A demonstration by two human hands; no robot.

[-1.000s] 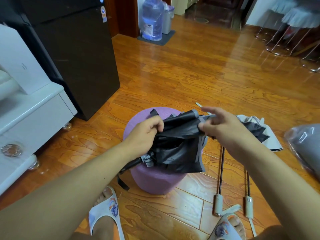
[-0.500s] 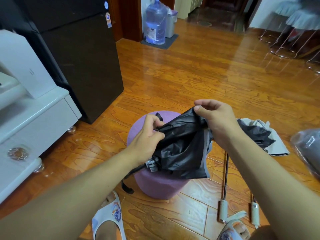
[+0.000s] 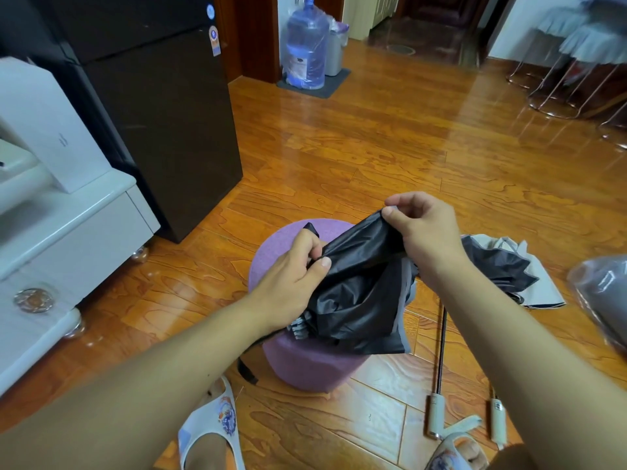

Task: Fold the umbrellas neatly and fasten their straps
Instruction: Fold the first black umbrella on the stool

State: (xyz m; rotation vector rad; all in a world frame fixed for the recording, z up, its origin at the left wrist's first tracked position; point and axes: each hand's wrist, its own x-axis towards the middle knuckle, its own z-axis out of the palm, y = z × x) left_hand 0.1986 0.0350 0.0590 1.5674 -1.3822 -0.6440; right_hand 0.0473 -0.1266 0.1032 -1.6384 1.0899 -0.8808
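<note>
a: we've got the black umbrella over the stool, its canopy bunched above the stool's right edge. what could go wrong from here?

b: the cloth is loose and slick, we judge. if we pull one panel tight while the rest hang crumpled, the folds will likely go uneven and the strap won't reach round.

a: and the ribs?

b: their grey tips show at the stool's near edge, under our left wrist. tug too hard and a rib could snag the cloth or flip out of line.

a: how do our hands sit?

b: our left hand is over the middle of the stool, fingers curled and thumb pressed down, pinching a fold of the canopy. our right hand is raised past the stool's far right edge, thumb and forefinger pinching a corner of the cloth and lifting it, wrist bent down toward us.

a: so both grips are narrow?

b: yes, both hold cloth only. if either pinch slips, the panel drops back into the heap.

a: the others?

b: two more lie on the floor right of the stool, shafts out, handles near our right foot, canopies spread, straps not fastened. we could step on them.
</note>
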